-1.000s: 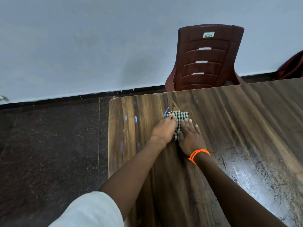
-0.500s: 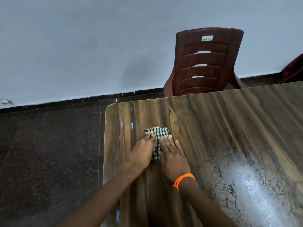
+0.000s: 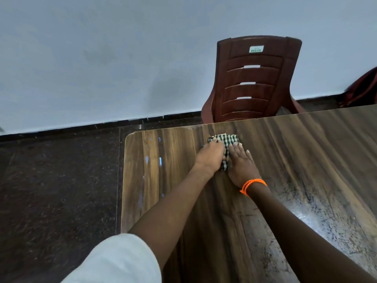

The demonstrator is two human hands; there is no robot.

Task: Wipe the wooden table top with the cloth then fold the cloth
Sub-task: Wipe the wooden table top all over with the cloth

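Observation:
A small black-and-white checked cloth point(image 3: 225, 140) lies bunched on the wooden table top point(image 3: 306, 152), close to the far edge. My left hand point(image 3: 210, 157) presses down on the cloth's left part with its fingers curled over it. My right hand point(image 3: 241, 163), with an orange thread band on the wrist, lies flat on the cloth's right part, fingers stretched forward. Most of the cloth is hidden under the two hands. Only its far end and a strip between the hands show.
A dark red plastic chair point(image 3: 255, 80) stands against the table's far edge, before a pale wall. The table's left edge point(image 3: 123, 190) drops to a dark stone floor point(image 3: 57, 190). A scuffed, shiny patch point(image 3: 330, 217) marks the table on the right.
Both hands pulled the cloth toward me and left along the table, then pushed it back out to the far edge. The hold on the cloth looks unchanged.

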